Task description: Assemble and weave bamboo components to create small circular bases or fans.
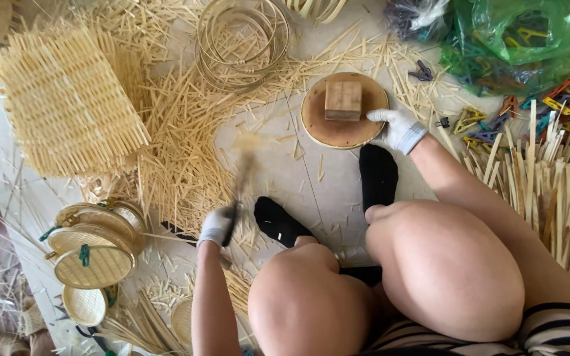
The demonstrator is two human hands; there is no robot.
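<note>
I sit on the floor with bare knees and black socks. My right hand [396, 128], in a white glove, grips the right rim of a round shallow bamboo tray [318, 125]. A small wooden block [343, 99] lies on that tray. My left hand [216, 225], also gloved, holds the dark handle of a tool [240, 181] that points up and away; its far end is blurred by motion, so its kind is unclear.
Loose bamboo strips cover the floor. A woven bamboo mat [67, 99] lies at the upper left, bamboo hoops [242, 39] at the top, stacked round woven lids [94, 254] at the lower left, coloured clips [496, 118] and green plastic bags [522, 33] at the upper right, upright strips [549, 191] at right.
</note>
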